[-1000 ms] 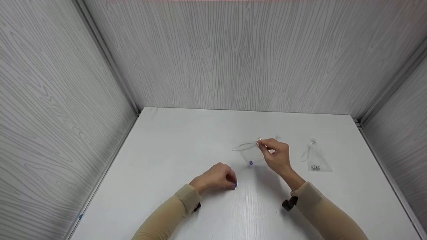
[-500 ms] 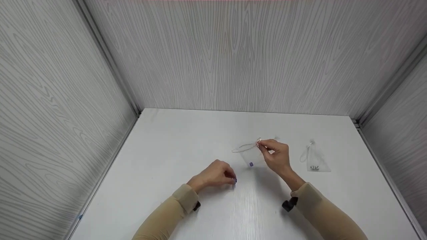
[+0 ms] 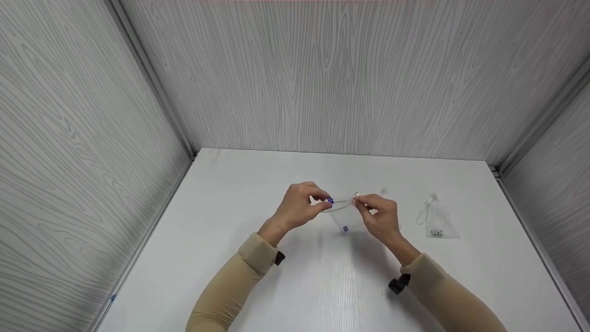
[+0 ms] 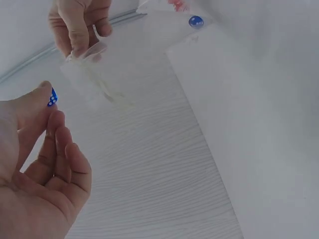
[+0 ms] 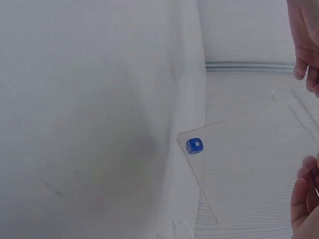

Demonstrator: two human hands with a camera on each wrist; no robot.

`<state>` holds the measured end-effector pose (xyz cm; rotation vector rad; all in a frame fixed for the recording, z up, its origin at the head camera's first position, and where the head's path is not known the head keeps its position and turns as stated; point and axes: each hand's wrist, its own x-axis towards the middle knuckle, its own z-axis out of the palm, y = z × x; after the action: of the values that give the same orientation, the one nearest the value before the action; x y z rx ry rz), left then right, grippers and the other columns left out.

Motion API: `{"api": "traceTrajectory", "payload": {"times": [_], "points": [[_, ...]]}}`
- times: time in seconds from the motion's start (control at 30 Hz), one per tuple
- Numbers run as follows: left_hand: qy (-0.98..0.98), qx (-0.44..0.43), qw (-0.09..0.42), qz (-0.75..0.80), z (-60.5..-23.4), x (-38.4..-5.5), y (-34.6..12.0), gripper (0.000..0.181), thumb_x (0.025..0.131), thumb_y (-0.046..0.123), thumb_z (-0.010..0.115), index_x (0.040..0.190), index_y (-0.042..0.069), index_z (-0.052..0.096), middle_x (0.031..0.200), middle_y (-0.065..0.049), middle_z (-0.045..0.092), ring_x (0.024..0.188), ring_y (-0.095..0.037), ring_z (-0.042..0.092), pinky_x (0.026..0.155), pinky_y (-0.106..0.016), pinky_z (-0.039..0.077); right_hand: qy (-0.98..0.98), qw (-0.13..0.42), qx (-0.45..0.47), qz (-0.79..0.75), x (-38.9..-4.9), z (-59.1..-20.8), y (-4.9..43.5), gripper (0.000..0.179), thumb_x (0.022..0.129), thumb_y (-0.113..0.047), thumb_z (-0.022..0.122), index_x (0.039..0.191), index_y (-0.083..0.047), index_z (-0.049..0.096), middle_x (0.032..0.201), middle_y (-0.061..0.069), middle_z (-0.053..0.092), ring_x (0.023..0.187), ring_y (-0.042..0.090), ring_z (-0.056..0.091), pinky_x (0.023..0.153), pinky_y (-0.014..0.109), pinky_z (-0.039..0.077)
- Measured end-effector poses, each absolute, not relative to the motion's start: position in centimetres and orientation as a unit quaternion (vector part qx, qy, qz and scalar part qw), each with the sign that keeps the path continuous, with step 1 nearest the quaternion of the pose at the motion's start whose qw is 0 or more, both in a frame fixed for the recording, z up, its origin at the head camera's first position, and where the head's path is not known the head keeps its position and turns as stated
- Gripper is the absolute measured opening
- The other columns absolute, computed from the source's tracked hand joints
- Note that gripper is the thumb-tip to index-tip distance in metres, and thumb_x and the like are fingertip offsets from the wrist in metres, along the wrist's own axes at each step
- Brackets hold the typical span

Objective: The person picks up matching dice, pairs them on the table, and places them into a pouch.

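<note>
My left hand [image 3: 299,205] pinches a blue die [image 3: 330,201] with white dots between thumb and fingertips, raised over the table. Close to its right, my right hand [image 3: 380,214] pinches the gathered mouth of a clear drawstring bag [image 3: 339,216], whose white cord [image 3: 339,208] loops toward the left hand. Inside the bag's lower corner sits another blue die [image 5: 194,146]. The left wrist view shows the pinched die partly hidden behind the thumb. Part of the bag is hidden behind the right hand in the head view.
A second clear drawstring bag [image 3: 442,223] lies at the right, with small dark-marked pieces at its bottom. Clear material with red bits [image 4: 177,5] shows at the top of the left wrist view. Wood-grained panels [image 3: 295,83] wall in the white table [image 3: 221,184].
My left hand has lifted the die from the table and moved it up and forward to the bag's mouth. The right hand has stayed almost in place, pinching the bag.
</note>
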<state>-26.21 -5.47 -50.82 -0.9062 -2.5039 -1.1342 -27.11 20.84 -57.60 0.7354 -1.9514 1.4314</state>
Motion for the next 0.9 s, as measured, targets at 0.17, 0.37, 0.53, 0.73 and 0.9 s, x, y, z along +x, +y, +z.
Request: {"api": "traceTrajectory", "payload": {"times": [0.17, 0.37, 0.53, 0.73, 0.9], "points": [[-0.863, -0.302, 0.135, -0.382, -51.0, -26.9, -4.8, 0.014, 0.1, 0.018, 0.086, 0.109, 0.007, 0.089, 0.102, -0.009, 0.084, 0.098, -0.03, 0.079, 0.088, -0.043, 0.064, -0.744, 0.289, 0.273, 0.537, -27.1, -57.6, 20.8, 0.022, 0.093, 0.017, 0.079, 0.102, -0.001, 0.089, 0.093, 0.019, 0.086, 0.087, -0.005, 0.074, 0.077, 0.009, 0.057], [-0.86, -0.299, 0.134, -0.393, -51.5, -27.3, -4.3, 0.019, 0.103, 0.023, 0.084, 0.111, 0.006, 0.089, 0.104, -0.009, 0.085, 0.098, -0.024, 0.079, 0.087, -0.038, 0.064, -0.743, 0.296, 0.276, 0.533, -27.2, -57.6, 20.9, 0.019, 0.093, 0.016, 0.08, 0.101, 0.001, 0.088, 0.093, 0.021, 0.085, 0.088, -0.007, 0.074, 0.076, 0.009, 0.057], [-0.85, -0.305, 0.154, -0.4, -51.7, -27.4, -4.6, 0.022, 0.104, 0.026, 0.083, 0.114, 0.006, 0.088, 0.106, -0.009, 0.085, 0.098, -0.024, 0.079, 0.087, -0.038, 0.065, -0.738, 0.301, 0.272, 0.539, -27.3, -57.5, 20.9, 0.02, 0.092, 0.018, 0.079, 0.101, 0.003, 0.088, 0.092, 0.023, 0.084, 0.087, -0.007, 0.073, 0.076, 0.009, 0.057], [-0.868, -0.278, 0.104, -0.397, -52.4, -27.3, -5.6, 0.059, 0.095, 0.04, 0.092, 0.143, 0.009, 0.076, 0.137, -0.011, 0.079, 0.119, -0.033, 0.076, 0.101, -0.049, 0.063, -0.74, 0.3, 0.272, 0.537, -27.2, -57.2, 20.7, 0.02, 0.091, 0.018, 0.079, 0.101, 0.002, 0.088, 0.092, 0.022, 0.085, 0.087, -0.008, 0.072, 0.076, 0.008, 0.057], [-0.877, -0.249, 0.029, -0.41, -53.6, -27.1, -6.3, 0.068, 0.097, 0.039, 0.09, 0.155, 0.011, 0.067, 0.144, -0.014, 0.076, 0.123, -0.035, 0.075, 0.105, -0.052, 0.062, -0.743, 0.297, 0.271, 0.536, -27.2, -57.0, 20.3, 0.02, 0.093, 0.016, 0.08, 0.101, 0.0, 0.089, 0.093, 0.02, 0.085, 0.087, -0.008, 0.073, 0.076, 0.009, 0.056]]}}
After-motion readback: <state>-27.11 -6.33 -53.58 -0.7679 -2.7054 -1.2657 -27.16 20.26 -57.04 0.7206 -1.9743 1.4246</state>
